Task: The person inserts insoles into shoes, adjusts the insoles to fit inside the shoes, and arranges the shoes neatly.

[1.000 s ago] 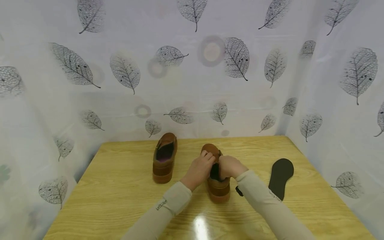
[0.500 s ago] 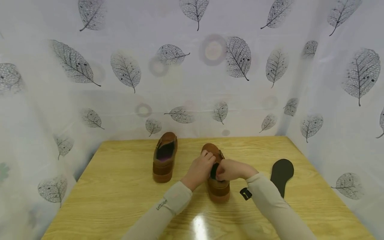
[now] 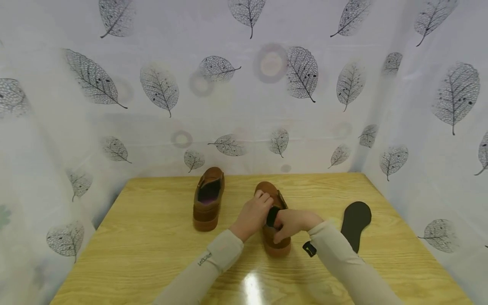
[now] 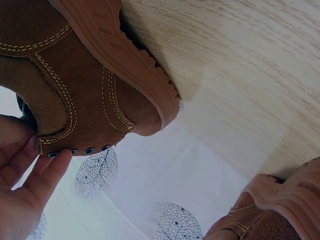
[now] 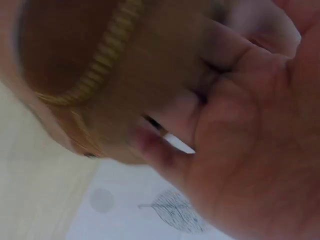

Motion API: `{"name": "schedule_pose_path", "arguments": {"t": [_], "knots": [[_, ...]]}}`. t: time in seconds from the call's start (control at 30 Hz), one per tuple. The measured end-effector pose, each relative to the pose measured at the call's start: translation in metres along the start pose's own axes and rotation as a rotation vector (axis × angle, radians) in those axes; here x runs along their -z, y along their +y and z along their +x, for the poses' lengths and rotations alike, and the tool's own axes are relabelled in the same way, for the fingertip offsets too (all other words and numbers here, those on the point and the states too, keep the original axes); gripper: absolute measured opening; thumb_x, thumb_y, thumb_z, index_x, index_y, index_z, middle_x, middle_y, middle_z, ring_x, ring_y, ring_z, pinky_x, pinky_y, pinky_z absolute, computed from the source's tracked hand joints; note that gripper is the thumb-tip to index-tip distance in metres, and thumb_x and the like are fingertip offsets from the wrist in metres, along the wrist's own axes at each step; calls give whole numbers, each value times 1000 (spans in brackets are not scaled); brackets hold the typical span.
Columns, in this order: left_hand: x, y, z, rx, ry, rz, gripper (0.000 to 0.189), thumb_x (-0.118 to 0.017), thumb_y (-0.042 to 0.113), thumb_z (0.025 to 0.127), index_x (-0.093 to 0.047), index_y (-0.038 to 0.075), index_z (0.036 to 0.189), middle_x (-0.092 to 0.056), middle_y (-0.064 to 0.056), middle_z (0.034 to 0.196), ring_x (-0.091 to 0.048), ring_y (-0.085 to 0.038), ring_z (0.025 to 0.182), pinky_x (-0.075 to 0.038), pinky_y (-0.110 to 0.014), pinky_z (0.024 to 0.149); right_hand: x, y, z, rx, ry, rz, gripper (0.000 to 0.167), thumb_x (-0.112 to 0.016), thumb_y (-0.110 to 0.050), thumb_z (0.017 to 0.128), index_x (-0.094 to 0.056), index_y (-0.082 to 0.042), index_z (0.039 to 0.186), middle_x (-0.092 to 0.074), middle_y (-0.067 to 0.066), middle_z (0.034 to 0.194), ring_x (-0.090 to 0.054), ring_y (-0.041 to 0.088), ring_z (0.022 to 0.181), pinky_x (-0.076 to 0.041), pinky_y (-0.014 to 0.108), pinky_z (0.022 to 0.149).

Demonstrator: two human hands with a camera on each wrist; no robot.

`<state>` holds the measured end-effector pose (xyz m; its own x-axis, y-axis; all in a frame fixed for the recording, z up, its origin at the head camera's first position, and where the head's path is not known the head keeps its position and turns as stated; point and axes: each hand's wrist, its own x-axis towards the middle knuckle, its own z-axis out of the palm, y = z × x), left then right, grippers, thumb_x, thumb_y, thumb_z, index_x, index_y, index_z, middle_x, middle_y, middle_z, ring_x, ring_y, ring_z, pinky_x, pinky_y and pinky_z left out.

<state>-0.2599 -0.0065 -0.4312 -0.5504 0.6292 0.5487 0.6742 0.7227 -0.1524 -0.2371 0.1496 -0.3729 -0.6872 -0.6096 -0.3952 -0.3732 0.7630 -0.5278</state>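
Observation:
A brown leather shoe (image 3: 275, 248) with yellow stitching stands on the table, toe pointing away, heel toward me. My left hand (image 3: 251, 217) grips its upper at the eyelets, fingers over the lacing edge, as the left wrist view shows with the hand (image 4: 25, 180) at the eyelet row. My right hand (image 3: 295, 222) is at the heel end of the dark shoe opening, its fingers reaching in and curled over the padded collar (image 5: 145, 75), thumb low against the outside of the heel. The fingertips inside the shoe are hidden.
The matching brown shoe (image 3: 206, 220) stands to the left, purple showing inside. A black insole (image 3: 356, 218) lies on the right, partly behind the right sleeve. The wooden table (image 3: 152, 254) is backed by a white leaf-print curtain (image 3: 244, 106).
My right hand first drew up and back from deep in the shoe opening, then settled lower at the heel collar with the thumb down. The left hand keeps its grip on the shoe.

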Motion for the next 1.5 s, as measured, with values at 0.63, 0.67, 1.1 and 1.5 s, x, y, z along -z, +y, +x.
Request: {"name": "schedule_pose_path", "arguments": {"t": [0.63,0.67,1.1,1.5], "knots": [[0,-4,-4,-27,3,-21,7,-66,12,91,-61,11,86,-59,0,88,-48,-15,82,-46,-19,73,-15,-5,6,-76,52,-27,38,-79,-21,78,-45,-14,63,-35,-6,58,-31,9,53,-25,24,52],[1,-4,-4,-27,6,-27,8,-67,12,91,-61,11,86,-59,0,87,-48,-15,82,-46,-19,73,-15,-4,5,-40,78,-7,37,-78,-19,80,-45,-15,63,-34,-7,57,-30,8,52,-25,23,51],[17,-8,-13,111,-2,-219,3,-65,11,92,-63,10,95,-62,0,92,-56,-16,84,-51,-25,75,-35,-8,-14,143,613,117,16,-62,-9,93,-68,-1,105,-67,7,100,-64,21,90,-53,32,75],[25,-28,-30,500,226,-250,32,-70,13,88,-56,1,114,-59,-13,108,-56,-29,100,-48,-42,83,-58,-19,-6,82,938,274,23,-63,-5,92,-65,0,114,-64,10,111,-57,27,104,-48,46,88]]}}
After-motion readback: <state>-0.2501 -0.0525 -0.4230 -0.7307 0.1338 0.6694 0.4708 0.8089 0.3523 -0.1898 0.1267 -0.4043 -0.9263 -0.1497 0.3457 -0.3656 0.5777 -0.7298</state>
